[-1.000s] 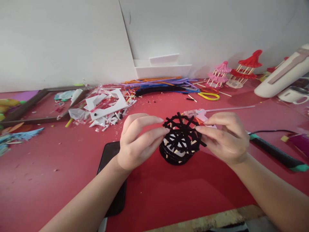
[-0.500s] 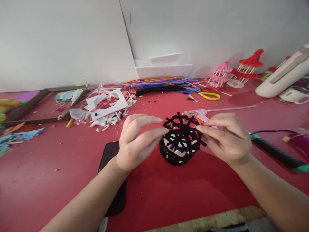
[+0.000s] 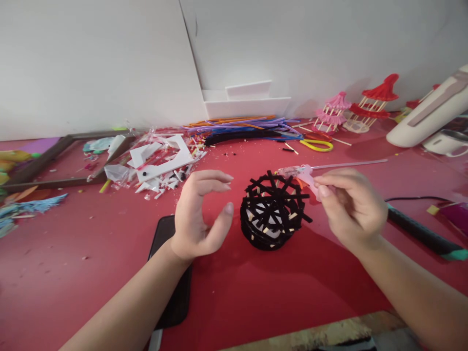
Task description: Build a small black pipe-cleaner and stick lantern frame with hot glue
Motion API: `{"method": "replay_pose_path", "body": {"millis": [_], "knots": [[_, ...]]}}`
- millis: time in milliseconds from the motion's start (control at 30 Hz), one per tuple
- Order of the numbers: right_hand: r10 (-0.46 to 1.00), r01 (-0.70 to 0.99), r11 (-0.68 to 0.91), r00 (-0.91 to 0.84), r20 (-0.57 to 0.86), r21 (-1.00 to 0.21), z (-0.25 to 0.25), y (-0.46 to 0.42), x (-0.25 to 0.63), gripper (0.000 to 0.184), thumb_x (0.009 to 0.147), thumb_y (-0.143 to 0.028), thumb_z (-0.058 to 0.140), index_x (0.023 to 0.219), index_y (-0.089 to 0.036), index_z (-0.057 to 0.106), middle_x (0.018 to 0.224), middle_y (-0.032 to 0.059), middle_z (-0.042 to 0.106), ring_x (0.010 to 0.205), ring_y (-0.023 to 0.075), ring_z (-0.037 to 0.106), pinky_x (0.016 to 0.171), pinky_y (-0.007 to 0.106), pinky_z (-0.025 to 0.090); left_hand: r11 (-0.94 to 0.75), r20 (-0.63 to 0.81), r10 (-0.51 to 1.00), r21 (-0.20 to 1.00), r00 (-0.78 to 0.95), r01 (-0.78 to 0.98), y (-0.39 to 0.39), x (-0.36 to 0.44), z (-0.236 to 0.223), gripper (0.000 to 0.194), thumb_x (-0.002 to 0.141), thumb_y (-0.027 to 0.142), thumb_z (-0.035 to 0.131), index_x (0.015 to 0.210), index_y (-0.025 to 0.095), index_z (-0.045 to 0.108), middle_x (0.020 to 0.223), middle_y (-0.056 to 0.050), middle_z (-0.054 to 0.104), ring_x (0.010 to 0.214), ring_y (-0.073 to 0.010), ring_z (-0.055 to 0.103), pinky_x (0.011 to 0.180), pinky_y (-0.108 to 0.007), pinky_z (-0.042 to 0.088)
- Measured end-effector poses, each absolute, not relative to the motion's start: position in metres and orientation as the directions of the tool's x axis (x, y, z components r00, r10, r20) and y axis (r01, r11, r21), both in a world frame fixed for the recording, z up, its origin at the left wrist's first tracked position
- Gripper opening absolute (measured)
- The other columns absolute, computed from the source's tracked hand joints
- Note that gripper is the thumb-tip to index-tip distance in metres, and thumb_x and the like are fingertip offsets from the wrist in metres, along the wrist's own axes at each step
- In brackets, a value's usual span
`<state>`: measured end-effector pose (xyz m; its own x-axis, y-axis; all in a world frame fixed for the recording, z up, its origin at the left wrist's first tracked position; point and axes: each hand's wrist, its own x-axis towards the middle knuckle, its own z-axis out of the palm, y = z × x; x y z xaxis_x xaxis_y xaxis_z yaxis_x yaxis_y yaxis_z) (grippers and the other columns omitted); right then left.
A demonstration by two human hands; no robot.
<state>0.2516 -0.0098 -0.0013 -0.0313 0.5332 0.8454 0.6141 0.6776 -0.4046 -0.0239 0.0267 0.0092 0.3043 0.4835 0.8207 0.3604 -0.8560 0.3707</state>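
A round black basket-like frame of fuzzy pipe cleaners and short wooden sticks (image 3: 271, 236) stands on the red table. Black pipe-cleaner strips cross its top like spokes, and a few ends stick out past the rim. White shows through inside. My left hand (image 3: 204, 214) is open left of it, fingers curved and thumb apart, touching nothing. To the right, my right hand (image 3: 353, 209) has thumb and index drawn together, with nothing visible between them. Just behind those fingertips lies a pink glue gun (image 3: 307, 174) with a clear glue stick (image 3: 351, 164), partly hidden by the hand.
A black phone (image 3: 173, 297) lies under my left wrist. Scraps (image 3: 164, 161) and a bundle of coloured pipe cleaners (image 3: 241, 127) lie behind. Pink (image 3: 331, 114) and red (image 3: 373, 105) pavilion models, a white bottle (image 3: 420, 119) and a black-and-green tool (image 3: 420, 231) are at right.
Both hands have drawn back from the black frame, the left to the left and the right to the right. The left thumb and fingers have spread apart. The frame stays almost in place.
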Motion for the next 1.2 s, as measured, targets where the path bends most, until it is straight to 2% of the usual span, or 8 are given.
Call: {"method": "replay_pose_path", "body": {"millis": [67,200,300,533,733,867,1033,1200], "knots": [[0.571,0.582,0.669,-0.004,0.821,-0.462,-0.002,-0.010,0.249,0.033,0.085,-0.007,0.066,0.111,-0.027,0.070,0.093,0.0030,0.069,0.078,0.0172,0.063,0.061,0.032,0.049,-0.828,0.794,0.540,0.440,0.280,0.349,0.026,-0.024,0.007,0.021,0.088,0.014,0.059,0.107,0.023,0.057,0.110,-0.008,0.064,0.101,-0.0223,0.065,0.088,-0.043,0.056],[0.603,0.514,0.698,-0.045,0.796,-0.499,0.001,-0.010,0.244,0.027,0.087,-0.008,0.065,0.105,-0.026,0.071,0.092,0.0023,0.068,0.085,0.0176,0.064,0.069,0.033,0.052,-0.807,0.772,0.570,0.463,0.280,0.366,0.026,-0.020,0.005,0.014,0.094,0.010,0.055,0.101,0.022,0.060,0.096,-0.004,0.066,0.091,-0.0164,0.064,0.084,-0.035,0.054],[0.653,0.455,0.688,-0.047,0.756,-0.566,0.003,-0.011,0.243,0.024,0.089,-0.009,0.063,0.103,-0.026,0.072,0.093,0.0025,0.067,0.090,0.0178,0.064,0.076,0.034,0.053,-0.785,0.770,0.591,0.478,0.242,0.395,0.025,-0.019,0.006,0.016,0.100,0.014,0.049,0.105,0.022,0.062,0.096,-0.004,0.067,0.091,-0.0160,0.064,0.085,-0.034,0.053],[0.672,0.394,0.708,-0.117,0.731,-0.587,0.000,-0.011,0.243,0.030,0.087,-0.008,0.065,0.108,-0.028,0.072,0.097,0.0037,0.063,0.087,0.0173,0.062,0.074,0.034,0.053,-0.892,0.799,0.428,0.298,0.422,0.340,0.021,-0.024,0.011,0.029,0.102,0.033,0.044,0.118,0.020,0.065,0.121,-0.012,0.064,0.111,-0.0244,0.062,0.096,-0.042,0.051],[0.665,0.377,0.718,-0.125,0.736,-0.585,0.001,-0.011,0.242,0.030,0.087,-0.007,0.065,0.107,-0.027,0.072,0.097,0.0038,0.062,0.087,0.0166,0.061,0.076,0.033,0.053,-0.901,0.782,0.417,0.289,0.464,0.323,0.022,-0.025,0.009,0.030,0.102,0.036,0.043,0.112,0.020,0.068,0.120,-0.012,0.062,0.106,-0.0252,0.062,0.093,-0.044,0.052],[0.710,0.258,0.686,-0.035,0.703,-0.680,-0.002,-0.009,0.241,0.023,0.088,-0.012,0.065,0.104,-0.026,0.071,0.098,0.0039,0.063,0.092,0.0166,0.061,0.077,0.031,0.053,-0.902,0.777,0.419,0.297,0.469,0.314,0.022,-0.024,0.010,0.031,0.102,0.037,0.044,0.113,0.019,0.066,0.121,-0.013,0.062,0.107,-0.0251,0.062,0.093,-0.044,0.052],[0.847,-0.024,0.509,0.189,0.496,-0.861,-0.005,-0.002,0.243,0.007,0.084,-0.025,0.074,0.090,-0.027,0.069,0.089,0.0004,0.064,0.082,0.0149,0.061,0.074,0.031,0.054,-0.894,0.789,0.432,0.312,0.437,0.320,0.021,-0.024,0.009,0.032,0.102,0.038,0.045,0.118,0.018,0.063,0.120,-0.013,0.062,0.110,-0.0248,0.061,0.095,-0.042,0.052],[0.918,-0.127,0.362,0.224,0.329,-0.924,-0.002,0.000,0.243,0.015,0.076,-0.035,0.083,0.077,-0.026,0.072,0.075,-0.0018,0.067,0.065,0.0116,0.058,0.061,0.027,0.051,-0.886,0.795,0.445,0.325,0.412,0.330,0.022,-0.025,0.008,0.032,0.102,0.037,0.044,0.118,0.018,0.064,0.119,-0.013,0.062,0.111,-0.0253,0.060,0.095,-0.042,0.052]]}}
